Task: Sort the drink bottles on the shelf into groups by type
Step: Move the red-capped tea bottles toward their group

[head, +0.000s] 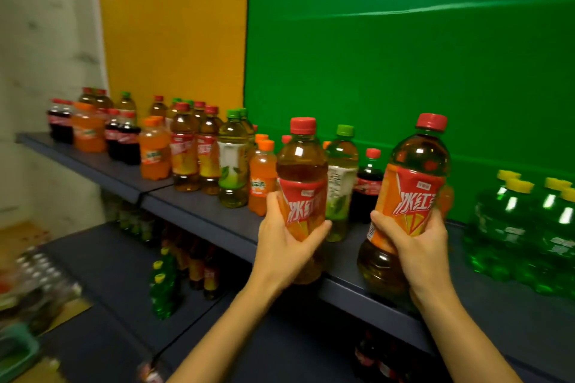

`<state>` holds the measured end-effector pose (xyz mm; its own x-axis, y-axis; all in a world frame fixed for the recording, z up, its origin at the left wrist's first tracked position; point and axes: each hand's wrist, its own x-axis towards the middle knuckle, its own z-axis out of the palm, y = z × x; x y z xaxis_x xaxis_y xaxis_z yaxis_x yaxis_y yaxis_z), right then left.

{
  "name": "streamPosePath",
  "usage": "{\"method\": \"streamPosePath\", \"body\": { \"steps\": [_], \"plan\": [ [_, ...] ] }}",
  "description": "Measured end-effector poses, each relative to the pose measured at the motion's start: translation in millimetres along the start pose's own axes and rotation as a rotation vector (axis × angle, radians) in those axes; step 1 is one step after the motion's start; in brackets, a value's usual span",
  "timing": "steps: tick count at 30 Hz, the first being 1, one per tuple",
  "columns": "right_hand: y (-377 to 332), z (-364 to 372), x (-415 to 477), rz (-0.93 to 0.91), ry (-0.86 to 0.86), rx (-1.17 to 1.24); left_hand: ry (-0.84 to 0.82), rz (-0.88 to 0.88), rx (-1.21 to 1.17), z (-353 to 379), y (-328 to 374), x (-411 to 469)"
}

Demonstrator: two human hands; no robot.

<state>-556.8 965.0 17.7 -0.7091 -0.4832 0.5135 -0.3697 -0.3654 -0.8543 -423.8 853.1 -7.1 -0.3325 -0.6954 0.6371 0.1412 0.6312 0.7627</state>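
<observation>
Left grip (284, 246) curls round left tea bottle (301, 165), right grip (420, 249) round right tea bottle (417, 171), seemingly lifted.

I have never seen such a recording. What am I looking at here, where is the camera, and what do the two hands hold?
There is no machine: this is one picture from a wide-angle camera worn on a person's head, looking forward and down. The two bare arms are that person's own. The left hand grips an amber plastic tea bottle with a red cap; the right hand grips a second bottle of the same kind. Both are held in front of a dark grey-blue shelf. On it stand mixed drinks: orange soda bottles, dark cola bottles, pale tea bottles with green caps, and, at the right, clear green bottles with yellow caps. The person is sorting them by type.
</observation>
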Motion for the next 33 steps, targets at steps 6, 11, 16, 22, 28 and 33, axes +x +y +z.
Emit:
{"method": "streamPosePath", "body": {
  "steps": [6, 11, 16, 22, 28, 33],
  "plan": [
    [4.5, 85.9, -14.2, -0.002, -0.16, 0.054, 0.178, -0.049, 0.098, -118.4, -24.0, 2.8],
    [11.3, 178.8, -35.5, 0.022, -0.248, 0.107, 0.289, -0.101, 0.124, -222.3, -44.3, -1.1],
    [18.1, 286.9, -61.9, 0.058, -0.295, 0.149, 0.318, -0.139, 0.199, -330.3, -70.7, 2.4],
    [22.7, 398.0, -81.4, 0.05, -0.334, 0.148, 0.317, -0.124, 0.251, -426.2, -94.2, 20.9],
    [27.9, 481.7, -77.0, 0.063, -0.351, 0.141, 0.315, -0.115, 0.271, -483.5, -123.2, 54.8],
    [42.4, 534.4, -54.9, 0.065, -0.332, 0.112, 0.3, -0.12, 0.245, -506.5, -158.1, 94.3]
  ]
}}
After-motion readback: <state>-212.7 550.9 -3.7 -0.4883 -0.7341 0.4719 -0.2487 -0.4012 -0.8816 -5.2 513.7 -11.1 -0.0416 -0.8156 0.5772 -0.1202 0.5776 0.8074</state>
